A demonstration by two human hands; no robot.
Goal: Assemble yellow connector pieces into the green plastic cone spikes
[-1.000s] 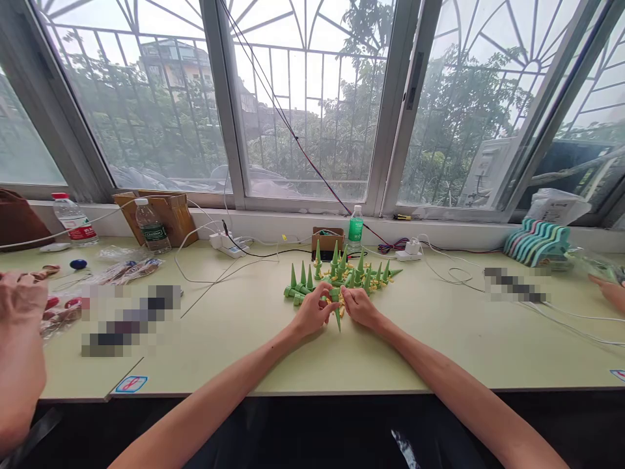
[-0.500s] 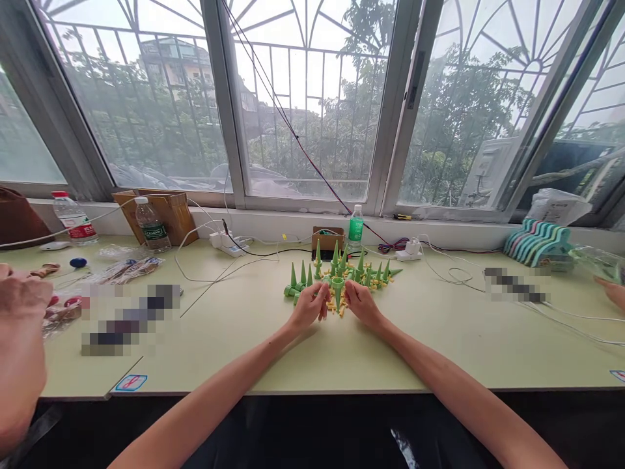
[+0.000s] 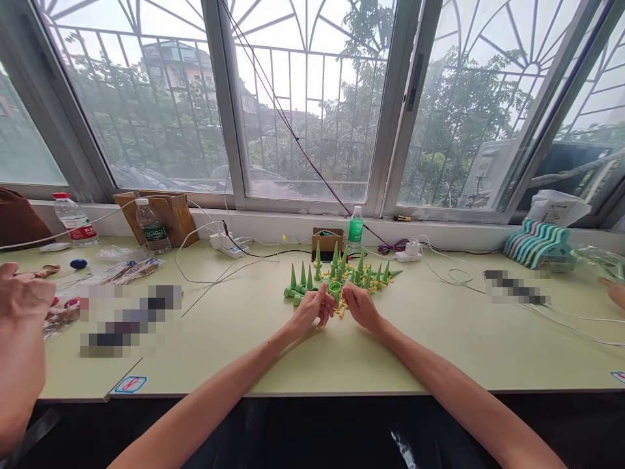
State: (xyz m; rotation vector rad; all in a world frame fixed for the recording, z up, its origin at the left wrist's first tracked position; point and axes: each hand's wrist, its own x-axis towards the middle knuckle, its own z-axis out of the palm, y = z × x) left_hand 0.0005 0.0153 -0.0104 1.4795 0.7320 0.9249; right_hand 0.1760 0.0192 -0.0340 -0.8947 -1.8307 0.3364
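Observation:
Between my two hands is a green cone-shaped spike (image 3: 334, 288), its round open end turned up toward me. My left hand (image 3: 312, 309) grips it from the left, with thumb and fingers closed against it. On the other side my right hand (image 3: 362, 306) is closed in a pinch by the spike's rim; what its fingertips hold is hidden. Just beyond stand several more green spikes (image 3: 361, 262), points up, and some lie on their sides (image 3: 290, 292). Small yellow plastic pieces (image 3: 341, 313) are scattered among them and under my hands.
Behind the spikes are a small brown box (image 3: 327, 241) and a green-labelled bottle (image 3: 356, 228). Power strips (image 3: 225, 244) and white cables cross the table (image 3: 234, 348). Another person's hand (image 3: 22, 326) is at left; teal hangers (image 3: 540, 246) and another hand (image 3: 614, 290) are at right.
The held spike has tipped, so its opening now faces me more and its tapered part shows less. My left fingers have spread slightly and shifted around it; my right hand has barely moved.

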